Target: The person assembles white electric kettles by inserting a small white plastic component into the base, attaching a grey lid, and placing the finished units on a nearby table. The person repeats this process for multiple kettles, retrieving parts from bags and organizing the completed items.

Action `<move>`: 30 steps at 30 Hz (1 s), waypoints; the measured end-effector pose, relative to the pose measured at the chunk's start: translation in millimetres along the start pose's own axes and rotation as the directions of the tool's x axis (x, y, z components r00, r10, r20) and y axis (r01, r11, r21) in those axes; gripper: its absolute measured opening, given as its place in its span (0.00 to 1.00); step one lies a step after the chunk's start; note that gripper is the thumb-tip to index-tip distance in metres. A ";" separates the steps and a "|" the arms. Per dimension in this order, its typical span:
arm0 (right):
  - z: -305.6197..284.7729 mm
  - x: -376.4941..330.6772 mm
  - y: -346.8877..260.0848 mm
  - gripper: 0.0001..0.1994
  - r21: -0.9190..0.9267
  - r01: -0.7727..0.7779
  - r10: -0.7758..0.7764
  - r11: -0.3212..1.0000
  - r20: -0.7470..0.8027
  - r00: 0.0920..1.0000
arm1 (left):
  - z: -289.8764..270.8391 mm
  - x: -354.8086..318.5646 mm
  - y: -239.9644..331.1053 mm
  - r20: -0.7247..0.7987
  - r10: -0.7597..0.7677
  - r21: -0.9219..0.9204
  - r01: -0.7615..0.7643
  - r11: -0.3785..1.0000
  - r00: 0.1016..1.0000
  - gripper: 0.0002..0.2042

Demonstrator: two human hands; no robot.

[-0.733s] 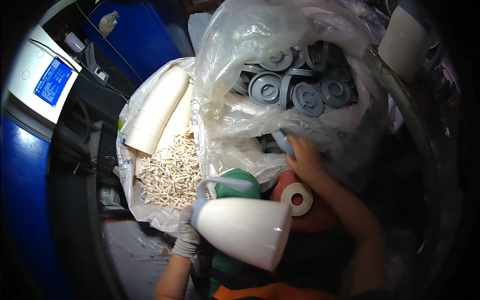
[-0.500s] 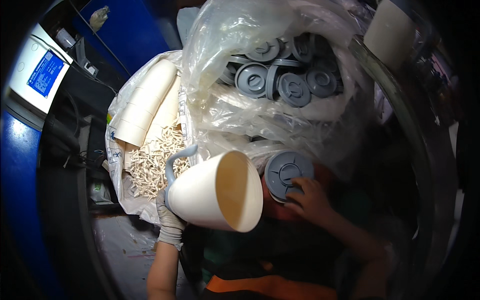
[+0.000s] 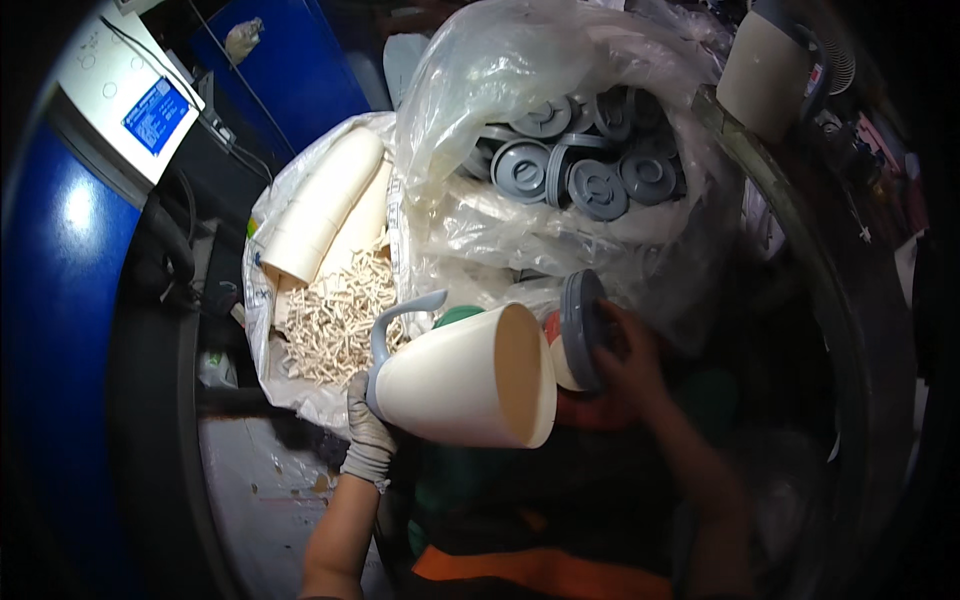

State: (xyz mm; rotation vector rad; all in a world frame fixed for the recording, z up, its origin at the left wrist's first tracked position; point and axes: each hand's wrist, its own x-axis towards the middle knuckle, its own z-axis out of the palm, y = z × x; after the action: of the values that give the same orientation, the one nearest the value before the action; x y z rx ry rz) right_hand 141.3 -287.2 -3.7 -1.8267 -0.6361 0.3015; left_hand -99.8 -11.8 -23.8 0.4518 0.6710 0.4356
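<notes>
My left hand (image 3: pixel 367 435), in a grey glove, holds a cream plastic jug (image 3: pixel 462 378) with a grey handle, tipped on its side so the open mouth faces right. My right hand (image 3: pixel 625 352) grips a round grey lid (image 3: pixel 581 328) on edge, close to the jug's mouth. Behind the lid a clear plastic bag (image 3: pixel 520 215) holds several more grey lids (image 3: pixel 560 170).
A second clear bag at left holds stacked cream jug bodies (image 3: pixel 320 215) and a heap of small cream parts (image 3: pixel 335 320). A blue machine (image 3: pixel 60 300) with a white control panel (image 3: pixel 125 105) stands at far left. Red and green spools lie below the jug.
The jug has turned from mouth-down to lying sideways with its mouth facing right. My right hand came out of the bag with a grey lid and brought it up to the jug's mouth.
</notes>
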 end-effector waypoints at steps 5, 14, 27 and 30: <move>3.6 -47.1 -66.1 0.40 -0.123 0.402 -0.388 0.908 0.122 0.914 | 18.9 -10.8 -17.8 0.009 -0.061 0.035 0.061 0.998 0.998 0.31; -14.3 -65.3 -64.9 0.40 -0.188 0.669 -0.618 0.719 0.268 0.740 | 29.9 -20.6 -10.8 0.045 -0.261 0.102 0.255 0.962 0.964 0.29; -0.5 -91.2 -34.5 0.18 0.208 -0.088 0.081 0.974 0.042 0.996 | 69.9 -50.3 12.6 0.344 0.193 0.508 -0.355 0.785 0.919 0.30; -7.7 -58.3 11.7 0.18 0.414 -0.057 0.196 0.909 -0.302 0.933 | 73.5 -48.3 -7.0 0.292 0.235 0.432 -0.347 0.833 0.927 0.29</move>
State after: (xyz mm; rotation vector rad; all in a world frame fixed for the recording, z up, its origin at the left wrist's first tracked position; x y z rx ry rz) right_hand 100.5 -328.7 -18.0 -1.4764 -0.1913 0.1810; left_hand -82.7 -61.2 47.2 1.0729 0.4794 0.4985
